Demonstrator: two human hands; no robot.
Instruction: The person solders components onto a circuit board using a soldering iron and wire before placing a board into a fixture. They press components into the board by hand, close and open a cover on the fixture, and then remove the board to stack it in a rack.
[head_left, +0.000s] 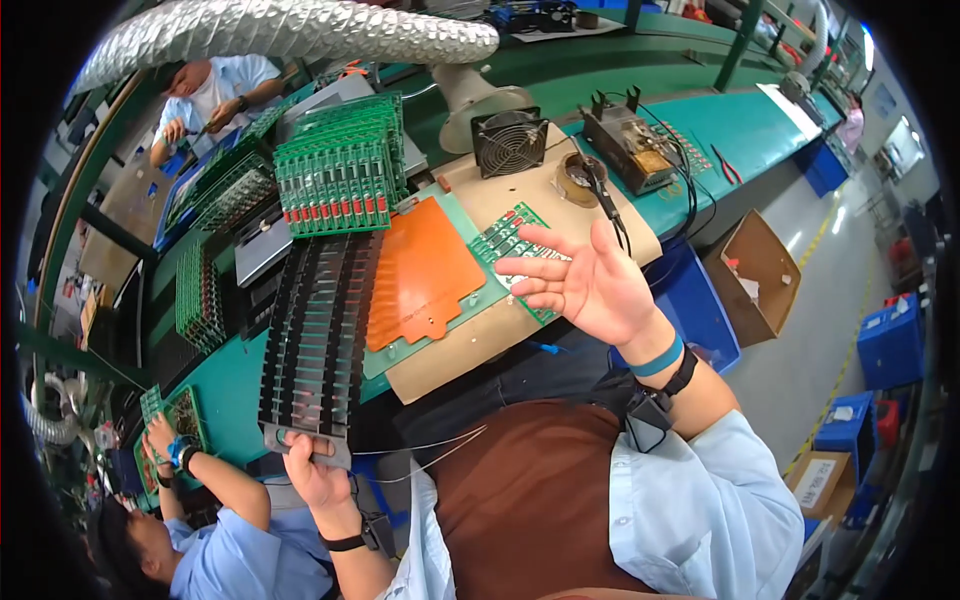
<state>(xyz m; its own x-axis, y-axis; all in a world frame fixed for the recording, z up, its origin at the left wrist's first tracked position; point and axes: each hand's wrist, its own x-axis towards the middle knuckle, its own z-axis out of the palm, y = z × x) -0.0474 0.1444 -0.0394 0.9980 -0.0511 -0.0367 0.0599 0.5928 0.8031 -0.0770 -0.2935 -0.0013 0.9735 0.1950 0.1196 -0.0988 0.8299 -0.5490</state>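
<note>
My left hand (318, 478) is closed around the metal end handle of a black slotted rack (320, 330). The rack lies tilted over the green bench edge, its slots bare along the near part. At its far end stands a row of green circuit boards (335, 175) with red parts. My right hand (600, 290) is held palm up with fingers spread and nothing in it. Beneath and beside those fingers lies a green circuit board panel (520, 235), partly hidden by the hand. Between rack and panel sits an orange plate (425, 270) on a green base.
Beyond the panel are a black fan (510, 142), a solder spool (580, 180) and a metal soldering unit (630, 145) with cables. Red pliers (727, 165) lie farther right. A silver duct (290, 30) hangs overhead. Blue bins and a cardboard box (752, 275) stand right. Two co-workers sit left.
</note>
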